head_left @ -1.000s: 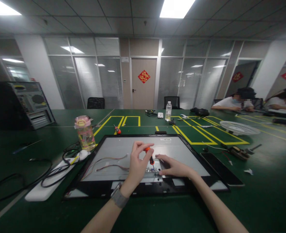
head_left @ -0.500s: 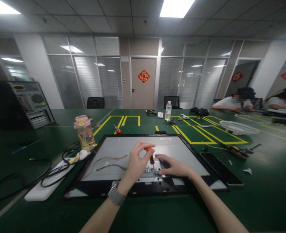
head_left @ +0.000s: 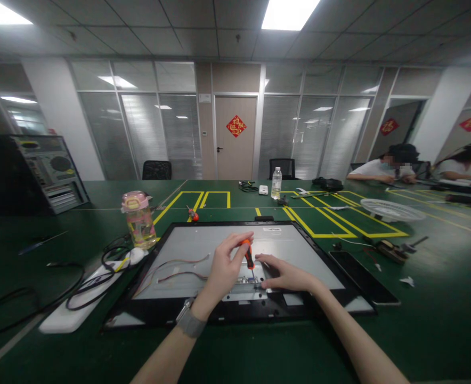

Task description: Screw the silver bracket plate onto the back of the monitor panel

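Observation:
A black-framed monitor panel (head_left: 171,314) lies face down on the green table in front of me. My left hand (head_left: 223,272) is closed round a small orange-handled screwdriver (head_left: 248,255), whose tip points down at a small circuit board (head_left: 248,280) near the panel's lower middle. My right hand (head_left: 283,274) rests flat beside that board, fingertips touching it. Thin coloured wires (head_left: 179,269) run across the panel's grey back to the left of my hands.
A pink-lidded bottle (head_left: 138,220) stands left of the panel, above black cables (head_left: 83,288) and a white strip (head_left: 71,314). A computer case (head_left: 31,173) sits far left. A dark flat panel (head_left: 363,277), fan grille (head_left: 391,209), water bottle (head_left: 276,184) and two seated people (head_left: 387,168) are to the right.
My left hand's fingers have shifted slightly on the screwdriver handle, which stays over the circuit board. My right hand has not moved.

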A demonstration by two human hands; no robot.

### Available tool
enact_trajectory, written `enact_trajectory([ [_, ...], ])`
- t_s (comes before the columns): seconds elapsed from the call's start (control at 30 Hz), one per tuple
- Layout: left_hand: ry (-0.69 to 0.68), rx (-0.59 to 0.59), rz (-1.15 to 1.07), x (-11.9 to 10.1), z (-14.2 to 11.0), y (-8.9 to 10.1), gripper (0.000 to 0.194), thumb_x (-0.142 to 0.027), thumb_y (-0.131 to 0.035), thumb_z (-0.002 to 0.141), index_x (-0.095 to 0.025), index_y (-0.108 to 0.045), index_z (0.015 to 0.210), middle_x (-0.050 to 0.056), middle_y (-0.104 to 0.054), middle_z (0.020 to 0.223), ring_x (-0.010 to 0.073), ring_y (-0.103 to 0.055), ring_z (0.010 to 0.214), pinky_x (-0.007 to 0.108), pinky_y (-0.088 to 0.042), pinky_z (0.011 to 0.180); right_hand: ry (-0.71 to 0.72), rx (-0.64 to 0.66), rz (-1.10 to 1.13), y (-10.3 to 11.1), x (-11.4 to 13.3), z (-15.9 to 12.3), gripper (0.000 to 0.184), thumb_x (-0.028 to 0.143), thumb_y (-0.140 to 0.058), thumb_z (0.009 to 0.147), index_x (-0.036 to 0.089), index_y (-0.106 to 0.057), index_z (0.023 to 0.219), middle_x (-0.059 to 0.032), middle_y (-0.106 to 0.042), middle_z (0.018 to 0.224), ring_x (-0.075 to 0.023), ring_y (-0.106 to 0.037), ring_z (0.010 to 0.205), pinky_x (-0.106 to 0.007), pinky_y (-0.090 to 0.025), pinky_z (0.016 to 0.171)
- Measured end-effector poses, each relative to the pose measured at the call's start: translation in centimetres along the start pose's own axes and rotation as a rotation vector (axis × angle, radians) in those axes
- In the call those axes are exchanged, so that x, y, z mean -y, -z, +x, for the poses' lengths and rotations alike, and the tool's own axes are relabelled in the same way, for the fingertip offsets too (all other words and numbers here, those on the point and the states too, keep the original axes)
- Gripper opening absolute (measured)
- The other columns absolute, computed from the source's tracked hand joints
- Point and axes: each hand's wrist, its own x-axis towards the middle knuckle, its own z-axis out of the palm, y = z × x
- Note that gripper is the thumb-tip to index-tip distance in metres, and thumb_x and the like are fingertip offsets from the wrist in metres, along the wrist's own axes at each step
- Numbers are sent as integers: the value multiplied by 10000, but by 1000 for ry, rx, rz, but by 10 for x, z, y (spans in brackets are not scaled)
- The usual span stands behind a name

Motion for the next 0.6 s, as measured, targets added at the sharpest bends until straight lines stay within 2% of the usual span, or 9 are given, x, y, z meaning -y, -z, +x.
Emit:
enact_trajectory([
  [0.13,28,22,-58,0,-1,0,271,-266,-467,912,-203,-652,1099,82,-659,1035,202,-612,976,332,-458,872,6,-3,5,0,1,0,749,502,-700,705,205,-439,1342,-97,-402,1441,-281,-349,1326,-424,-255,1120],
  [0.33,-3,-76,71,2,-1,-3,203,-236,-602,820,-209,-694,999,41,-594,876,167,-592,809,299,-469,772,1,11,10,1,5,-1,740,491,-698,710,201,-439,1340,-96,-402,1441,-290,-339,1332,-421,-251,1121],
  [0.5,12,-55,19,1,-1,-2,277,-262,-480,895,-197,-657,1097,68,-595,989,184,-585,917,314,-453,825,-19,17,9,1,3,-1,745,490,-693,719,188,-429,1347,-109,-370,1461,-272,-321,1345,-406,-239,1129],
  [0.6,19,-99,69,2,-1,-3,230,-267,-544,861,-196,-684,1029,37,-570,854,165,-577,811,290,-456,770,-12,17,7,1,3,-1,756,491,-696,718,182,-423,1351,-114,-371,1459,-263,-322,1346,-396,-239,1130],
])
